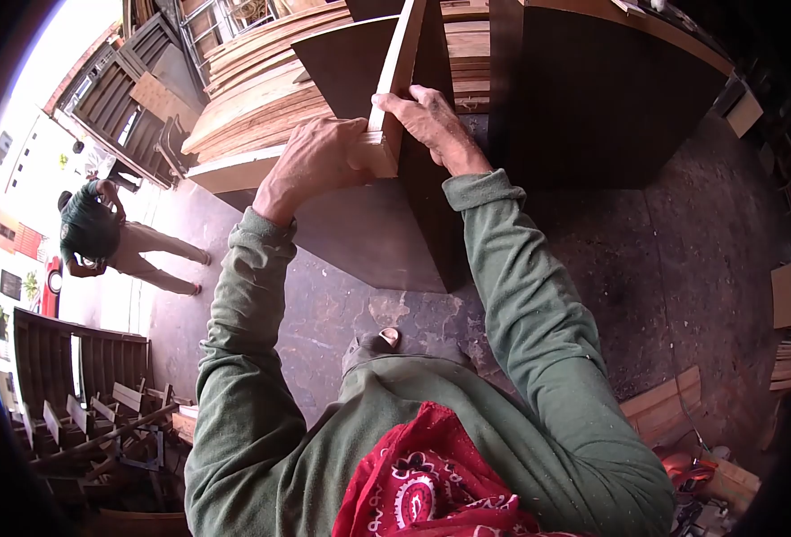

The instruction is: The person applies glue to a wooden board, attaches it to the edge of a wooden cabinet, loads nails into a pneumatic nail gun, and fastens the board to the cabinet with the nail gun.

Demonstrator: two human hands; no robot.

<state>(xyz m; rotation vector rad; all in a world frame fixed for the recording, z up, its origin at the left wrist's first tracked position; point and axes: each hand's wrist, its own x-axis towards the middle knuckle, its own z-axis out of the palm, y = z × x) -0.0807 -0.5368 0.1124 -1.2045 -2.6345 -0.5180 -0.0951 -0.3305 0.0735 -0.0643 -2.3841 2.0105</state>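
In front of me stands a dark brown wooden cabinet carcass (364,224) with pale, unpainted edges. Two of its panels meet in a corner joint near chest height. My left hand (313,161) is closed over the front panel's pale top edge, just left of that corner, its fingertips curled at the joint. My right hand (433,125) grips the side panel (397,67) that runs away from me, thumb across its pale edge; its other fingers lie along the dark right face, partly hidden.
Stacked boards (256,94) lie behind the carcass. A large dark panel (583,98) stands to the right. At the left, a person (91,224) stands near the bright opening. Scrap wood (113,430) is piled lower left; tools and a cable (695,438) lie lower right.
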